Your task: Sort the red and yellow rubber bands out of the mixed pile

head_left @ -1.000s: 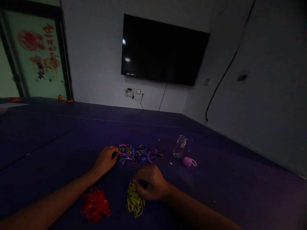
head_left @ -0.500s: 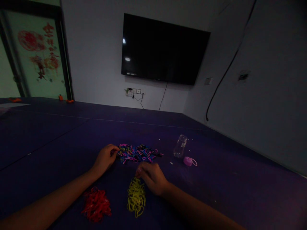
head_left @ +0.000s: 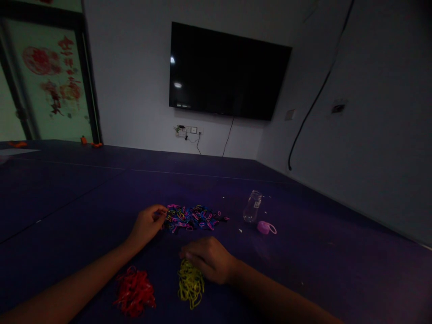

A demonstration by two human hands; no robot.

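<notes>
Yellow bands [head_left: 191,286] lie partly beneath the right hand [head_left: 209,260]; the left hand [head_left: 148,225] meets the mixed bands [head_left: 189,219]; whether either pinches anything, I cannot tell.

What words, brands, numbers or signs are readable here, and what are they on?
None reads clearly.
Glass door: red character-like marks, too blurred to quote.
Clear bottle: small pale label, too small to read.
Television: no readable brand.
Red bands, yellow bands, mixed bands: no text visible.
</notes>
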